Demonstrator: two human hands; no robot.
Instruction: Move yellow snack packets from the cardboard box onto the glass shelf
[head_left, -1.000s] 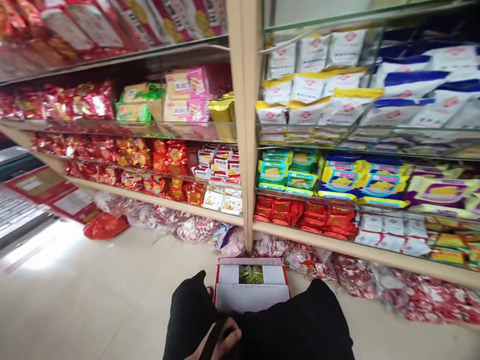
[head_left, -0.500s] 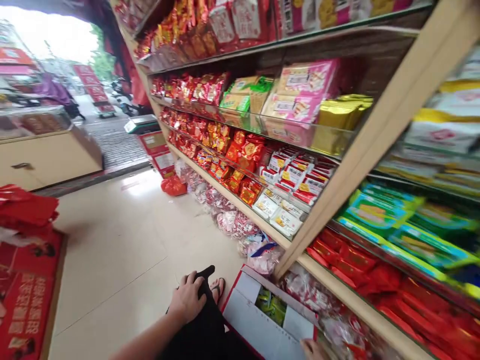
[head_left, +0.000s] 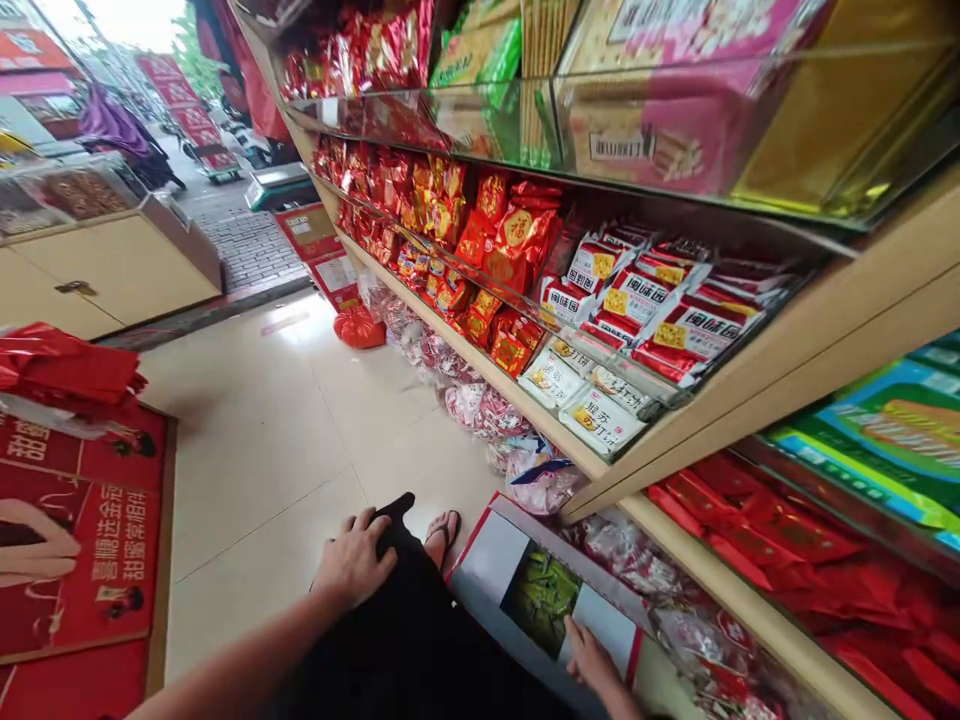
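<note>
My left hand (head_left: 352, 562) rests flat on my black-trousered knee (head_left: 420, 630), fingers spread, holding nothing. My right hand (head_left: 592, 660) lies on the white flap of an open cardboard box (head_left: 487, 560) on the floor, right at the edge of its opening. Green packets (head_left: 541, 595) show inside the box. The box has a red rim and sits against the foot of the wooden shelf unit (head_left: 750, 400). My sandalled foot (head_left: 442, 530) is beside the box.
Shelves to the right carry red and white snack packets (head_left: 637, 300) behind glass fronts. Bagged sweets (head_left: 480, 410) lie along the shelf base. Red cartons (head_left: 75, 540) stand on the left. A pale counter (head_left: 112, 270) and the street entrance are beyond the tiled floor (head_left: 285, 440).
The view swung left and dropped lower towards the shelves. My left hand moved onto my knee, and my right hand came further onto the box flap.
</note>
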